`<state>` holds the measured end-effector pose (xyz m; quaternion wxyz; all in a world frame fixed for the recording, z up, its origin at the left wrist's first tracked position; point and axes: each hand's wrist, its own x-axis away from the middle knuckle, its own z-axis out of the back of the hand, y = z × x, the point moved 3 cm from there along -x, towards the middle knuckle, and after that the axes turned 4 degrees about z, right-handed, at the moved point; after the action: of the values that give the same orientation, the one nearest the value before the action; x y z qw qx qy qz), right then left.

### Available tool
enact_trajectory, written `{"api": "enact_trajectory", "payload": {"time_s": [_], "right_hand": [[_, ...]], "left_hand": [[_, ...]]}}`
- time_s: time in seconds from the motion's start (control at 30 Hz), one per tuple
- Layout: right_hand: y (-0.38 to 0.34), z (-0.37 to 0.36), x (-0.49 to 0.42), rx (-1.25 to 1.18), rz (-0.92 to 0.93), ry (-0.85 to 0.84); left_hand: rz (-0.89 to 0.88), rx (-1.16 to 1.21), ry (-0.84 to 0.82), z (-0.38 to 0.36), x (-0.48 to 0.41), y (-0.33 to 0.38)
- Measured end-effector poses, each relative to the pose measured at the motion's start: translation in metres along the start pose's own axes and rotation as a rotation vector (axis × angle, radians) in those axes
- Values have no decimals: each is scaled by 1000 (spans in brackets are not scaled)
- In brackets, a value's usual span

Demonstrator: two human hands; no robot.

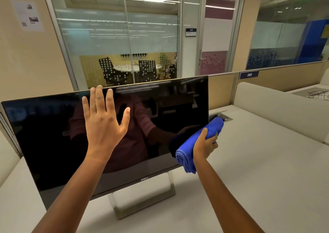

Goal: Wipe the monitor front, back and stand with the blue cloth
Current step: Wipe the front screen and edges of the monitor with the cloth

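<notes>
A black monitor (53,134) with a dark, switched-off screen stands on a silver open-frame stand (142,202) on the white desk. My left hand (104,120) is raised in front of the upper middle of the screen, fingers spread, holding nothing; whether it touches the glass I cannot tell. My right hand (204,144) grips a folded blue cloth (197,143) at the screen's lower right corner. The cloth lies against or just before the right edge of the screen. The monitor's back is hidden.
The white desk (267,170) stretches to the right, with a cable hatch (222,116) just behind the cloth. A low cream divider (276,106) and a beige partition run behind. Glass-walled meeting rooms fill the background.
</notes>
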<state>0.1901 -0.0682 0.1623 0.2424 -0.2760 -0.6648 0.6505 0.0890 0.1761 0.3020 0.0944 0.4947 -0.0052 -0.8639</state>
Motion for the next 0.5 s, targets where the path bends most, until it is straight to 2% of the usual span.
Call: {"api": "enact_trajectory", "payload": {"time_s": [0.3,0.4,0.5], "right_hand": [[-102,-8,-32,29,391,-180],[-108,-5,-38,33,450,-236],[-84,6,-30,17,498,-261]], "left_hand": [[10,-8,-10,0,-1,-1],[15,-5,-6,-1,0,0],[19,2,6,-2,1,2]]}}
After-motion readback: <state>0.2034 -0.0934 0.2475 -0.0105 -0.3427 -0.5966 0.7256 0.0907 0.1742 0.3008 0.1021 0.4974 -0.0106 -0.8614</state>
